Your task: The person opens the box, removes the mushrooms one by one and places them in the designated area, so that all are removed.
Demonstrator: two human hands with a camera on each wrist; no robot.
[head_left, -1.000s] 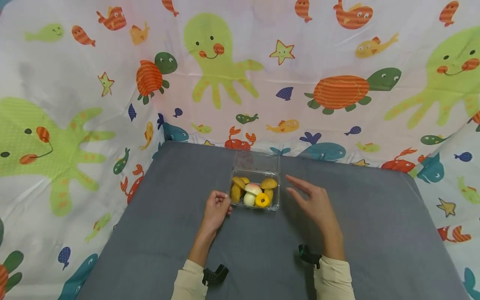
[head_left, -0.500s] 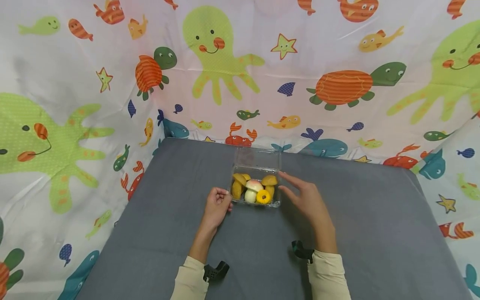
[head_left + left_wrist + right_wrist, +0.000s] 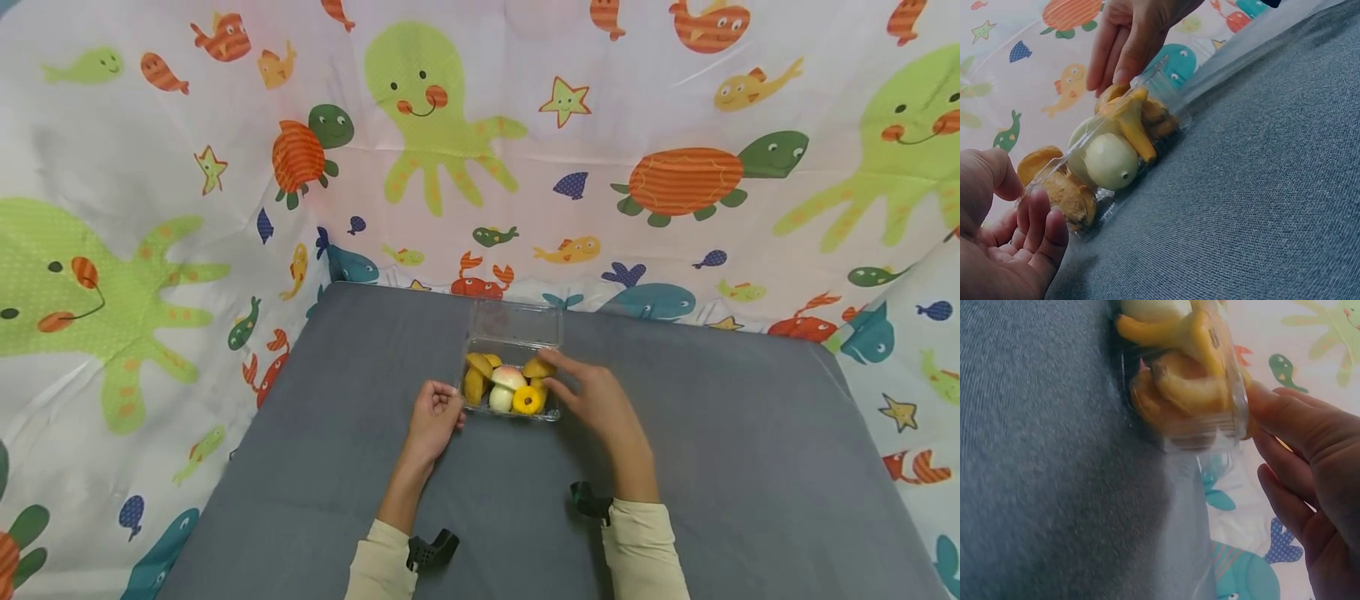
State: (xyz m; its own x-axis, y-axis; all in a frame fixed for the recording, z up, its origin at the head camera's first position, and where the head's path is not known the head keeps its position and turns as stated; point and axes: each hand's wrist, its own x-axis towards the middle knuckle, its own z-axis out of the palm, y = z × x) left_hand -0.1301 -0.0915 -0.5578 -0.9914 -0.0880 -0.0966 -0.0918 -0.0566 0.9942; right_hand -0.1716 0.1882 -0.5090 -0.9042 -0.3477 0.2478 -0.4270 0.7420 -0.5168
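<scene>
- Clear plastic box (image 3: 551, 415) set on grey table (image 3: 480, 508); lid (image 3: 517, 322) laid back at 12 o'clock.
- Inside box: brown mushrooms (image 3: 474, 385) placed at 9 to 10 o'clock, pale mushroom (image 3: 502, 394) at centre, yellow mushroom (image 3: 528, 401) at 5, tan mushroom (image 3: 535, 368) at 2.
- Left hand (image 3: 433, 421) seen at 8 o'clock from box; rim pinched between thumb and forefinger, other fingers curled.
- Right hand (image 3: 604, 407) seen at 3 to 4 o'clock; thumb and forefinger held apart about tan mushroom's cap; firm grip cannot be told.
- Sea-animal curtain (image 3: 645, 108) hung behind, beyond 12 o'clock.
</scene>
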